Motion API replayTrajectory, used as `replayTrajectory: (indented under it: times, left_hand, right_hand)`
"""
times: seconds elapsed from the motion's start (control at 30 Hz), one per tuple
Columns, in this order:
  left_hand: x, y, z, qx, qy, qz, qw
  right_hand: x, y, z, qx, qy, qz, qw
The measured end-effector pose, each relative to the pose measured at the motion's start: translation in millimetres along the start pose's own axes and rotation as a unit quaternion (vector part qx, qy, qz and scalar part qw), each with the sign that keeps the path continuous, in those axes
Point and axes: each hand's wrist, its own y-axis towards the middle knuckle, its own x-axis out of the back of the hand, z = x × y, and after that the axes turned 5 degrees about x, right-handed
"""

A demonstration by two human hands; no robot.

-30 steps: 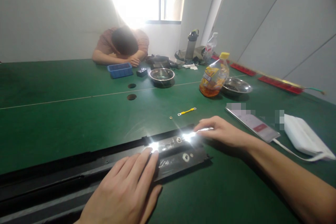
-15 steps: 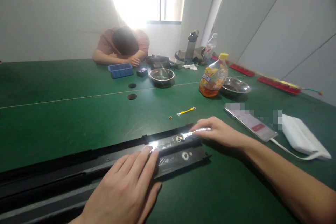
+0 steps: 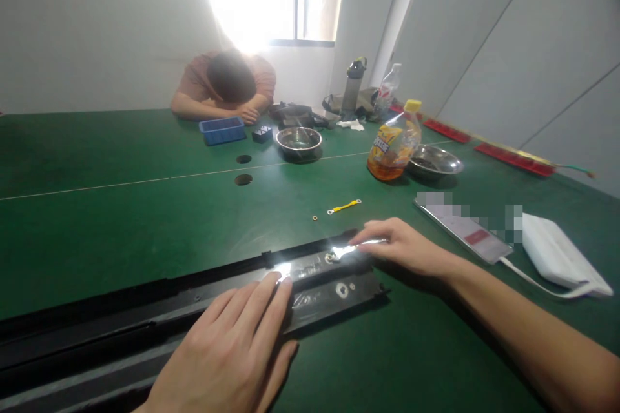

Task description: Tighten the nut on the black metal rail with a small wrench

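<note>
A long black metal profile [image 3: 310,306] lies across the table from the lower left to the middle. My left hand [image 3: 232,335] rests flat on it with the fingers stretched out. Near the profile's right end, my right hand [image 3: 394,242] grips a shiny wrench [image 3: 346,250]. The wrench's head sits at a small nut or bolt [image 3: 330,258] on the profile; whether it is fully seated I cannot tell. Below that is a pale ring around a hole [image 3: 341,290]. A yellow wire with ring terminals [image 3: 345,207] and a small brass-coloured nut [image 3: 314,218] lie beyond the profile.
To the right are a phone [image 3: 462,229] on a white cable and a white power bank [image 3: 562,255]. Farther back stand an orange drink bottle [image 3: 392,145], two metal bowls [image 3: 299,153] and a blue tray [image 3: 223,132]. A person [image 3: 225,87] leans on the far table edge.
The wrench has turned very slightly at the nut or bolt. My left hand stays in place, and the table items have not moved.
</note>
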Motion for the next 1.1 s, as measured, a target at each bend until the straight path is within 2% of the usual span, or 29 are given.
replayTrajectory:
  times: [0.23, 0.4, 0.7, 0.9, 1.1]
  left_hand:
    - [-3.0, -4, 1, 0.000, 0.005, -0.008, 1.000]
    - [-5.5, -3, 1, 0.000, 0.013, -0.011, 1.000]
    - [-13.9, -10, 4, -0.010, 0.000, -0.018, 1.000]
    - [-16.2, -13, 5, -0.004, 0.000, -0.012, 1.000]
    - [-20.0, -17, 5, 0.002, -0.006, -0.015, 1.000]
  right_hand:
    - [6, -2, -3, -0.010, 0.025, 0.007, 1.000]
    - [2, -2, 0, -0.029, 0.029, -0.015, 0.999]
    - [3, -2, -3, -0.036, 0.041, 0.005, 0.999]
    - [1, 0, -3, -0.048, 0.029, -0.019, 0.998]
    - [2, -1, -3, -0.048, 0.038, -0.001, 0.998]
